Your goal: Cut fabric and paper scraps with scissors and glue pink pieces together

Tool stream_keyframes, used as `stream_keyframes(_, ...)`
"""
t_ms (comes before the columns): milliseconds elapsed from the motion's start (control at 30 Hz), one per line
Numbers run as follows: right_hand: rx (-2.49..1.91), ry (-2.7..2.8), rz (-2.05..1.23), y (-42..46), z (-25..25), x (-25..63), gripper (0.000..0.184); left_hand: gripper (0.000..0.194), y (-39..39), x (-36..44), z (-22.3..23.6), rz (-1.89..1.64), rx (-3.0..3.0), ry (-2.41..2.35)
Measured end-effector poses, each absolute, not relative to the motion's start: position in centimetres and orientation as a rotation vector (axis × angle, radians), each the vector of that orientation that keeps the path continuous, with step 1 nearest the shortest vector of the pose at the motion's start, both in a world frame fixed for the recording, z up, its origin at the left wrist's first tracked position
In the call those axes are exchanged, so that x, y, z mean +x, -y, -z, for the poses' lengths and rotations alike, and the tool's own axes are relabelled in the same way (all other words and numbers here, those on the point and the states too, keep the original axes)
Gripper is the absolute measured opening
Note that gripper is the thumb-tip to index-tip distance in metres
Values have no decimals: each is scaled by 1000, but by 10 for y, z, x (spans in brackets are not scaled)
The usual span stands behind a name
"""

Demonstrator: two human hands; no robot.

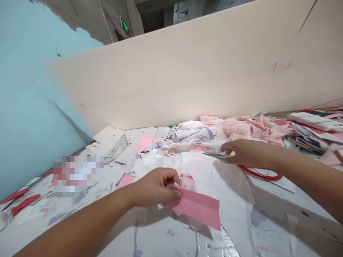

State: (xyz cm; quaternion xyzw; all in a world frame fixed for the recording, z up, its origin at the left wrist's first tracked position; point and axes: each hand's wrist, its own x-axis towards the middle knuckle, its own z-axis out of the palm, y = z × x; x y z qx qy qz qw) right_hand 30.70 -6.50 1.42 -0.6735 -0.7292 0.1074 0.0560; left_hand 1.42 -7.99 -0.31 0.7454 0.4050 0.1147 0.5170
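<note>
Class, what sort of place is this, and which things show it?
Probably a sewing or cutting workroom: red-handled scissors at the right hand, crumpled pink cloth, and a pink piece in the left hand.

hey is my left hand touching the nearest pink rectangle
Touching. The head view shows the left hand gripping the pink rectangle by its left end, thumb laid over it.

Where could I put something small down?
The barest patch of white surface lies between the left forearm and the pink rectangular sheet, though small grey flecks dot it. It's crowded past the right hand: crumpled pale-pink cloth, piled red-and-white scraps.
</note>
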Motion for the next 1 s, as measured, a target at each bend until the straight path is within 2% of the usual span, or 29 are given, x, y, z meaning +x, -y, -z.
stream_keyframes(100,-2189,2191,-257,52,1,340,10,9,69,29,15,-345,1896,-1018)
stream_keyframes(233,-2223,2212,-220,52,13,357,13,13,42,39,35,-402,1917,-1068)
stream_keyframes(433,-2226,2242,-319,61,13,357,7,16,9,31,47,-495,1848,-1065)
stream_keyframes(700,-2020,2147,-192,47,11,360,19,14,-10,18,43,-456,1907,-1134)
stream_keyframes(1000,-1912,2203,-165,54,22,355,18,14,-23,1,37,-493,2035,-1354)
